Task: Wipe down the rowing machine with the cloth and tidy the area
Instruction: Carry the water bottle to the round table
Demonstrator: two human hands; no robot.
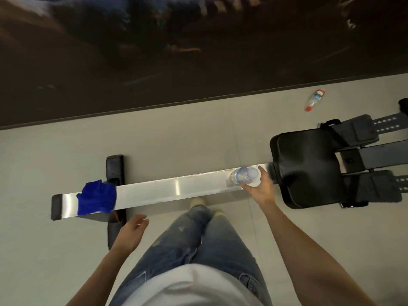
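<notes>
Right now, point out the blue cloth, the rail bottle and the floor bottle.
blue cloth (97,198): head view, middle of the fabric.
rail bottle (241,176): head view, clear body.
floor bottle (315,98): head view, label.

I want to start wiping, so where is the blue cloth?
In the head view, the crumpled blue cloth lies on the left end of the shiny metal rail, by the black floor stabiliser bar.
</notes>
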